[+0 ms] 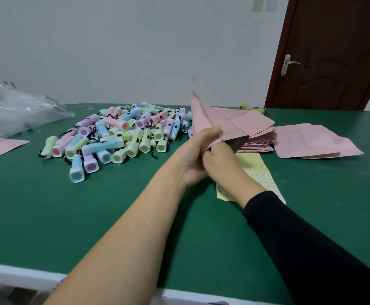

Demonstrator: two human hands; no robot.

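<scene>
Head camera.
A: What are the fingers doing?
B: The left hand [190, 157] wraps the low end of a pink pouch [208, 119], its thumb [211, 130] pressed flat on the upper face. The right hand [220, 159] sits just beside it, touching it, with fingers [208, 154] curled onto the same end. I cannot tell how far they reach under it.
A: So the pouch starts at the fingers?
B: Yes. The gripped end is the open mouth, whose dark inside shows just right of the right hand. From there the long axis climbs up and away, leaning slightly left, to a pointed corner aimed at the back wall. It is held in the air, off the table.
A: Where is it against the heap of mini flashlights [122, 137]?
B: Just right of the heap, with its tip higher than the heap's top. The hands are right of the heap and nearer the person.
A: And further out?
B: A stack of pink pouches [259, 137] lies right of the heap, behind the held one, with loose pouches [311, 142] further right. A yellow sticker sheet [256, 170] lies right of the heap and nearer, partly under the right wrist. A clear plastic bag [14, 111] lies left of the heap. All rest on the green table mat [69, 216].
</scene>
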